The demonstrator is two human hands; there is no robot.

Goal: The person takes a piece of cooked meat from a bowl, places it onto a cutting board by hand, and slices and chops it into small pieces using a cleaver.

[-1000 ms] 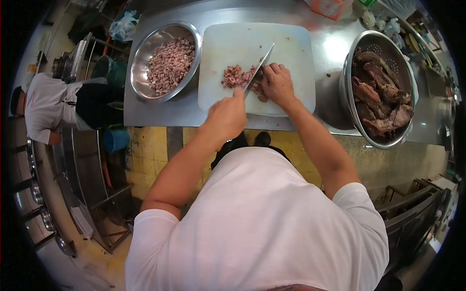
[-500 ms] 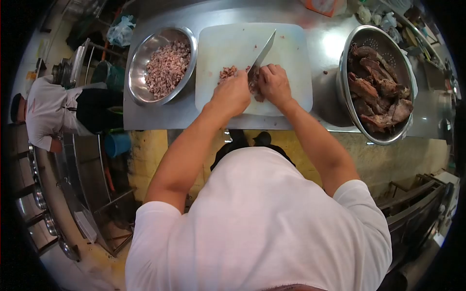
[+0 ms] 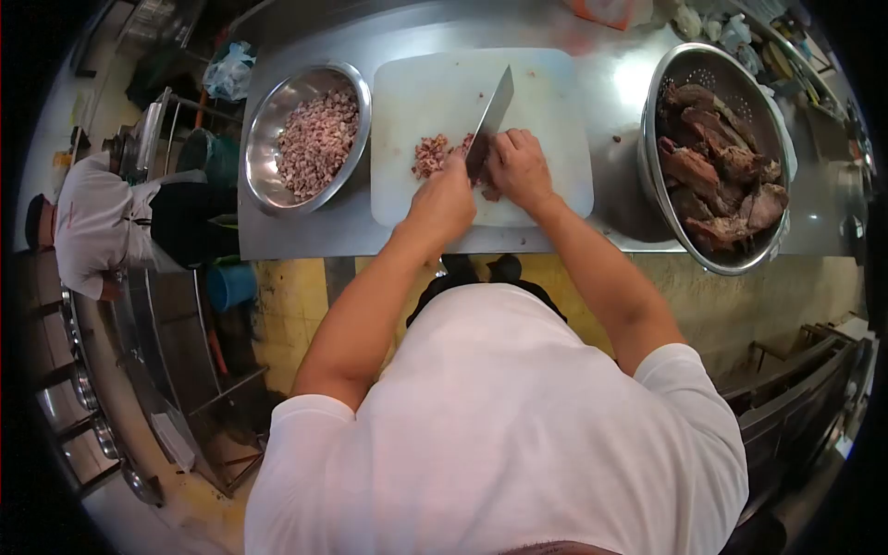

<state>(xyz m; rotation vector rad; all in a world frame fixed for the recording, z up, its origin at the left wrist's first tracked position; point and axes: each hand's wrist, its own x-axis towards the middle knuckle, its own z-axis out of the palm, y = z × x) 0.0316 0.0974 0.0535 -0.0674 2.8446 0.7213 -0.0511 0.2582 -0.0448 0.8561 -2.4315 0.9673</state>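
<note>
My left hand [image 3: 442, 199] is closed round the handle of a broad-bladed knife [image 3: 493, 113], whose blade points away from me over a white cutting board [image 3: 416, 83]. Close to the blade's right side, the bent fingers of my right hand [image 3: 521, 168] press on a piece of meat [image 3: 490, 192], mostly hidden under them. Small chopped meat bits [image 3: 429, 155] lie on the board left of the knife.
A steel bowl [image 3: 261, 166] of diced meat stands left of the board. On the right, a steel colander [image 3: 650, 166] holds large dark meat pieces [image 3: 712, 166]. Both rest on the steel table [image 3: 615, 208]. A co-worker [image 3: 97, 222] stands at far left.
The knife and my left hand have shifted slightly left and tilt a bit differently. More chopped bits show beside the blade. My right hand still holds the meat. The whole view has shifted slightly.
</note>
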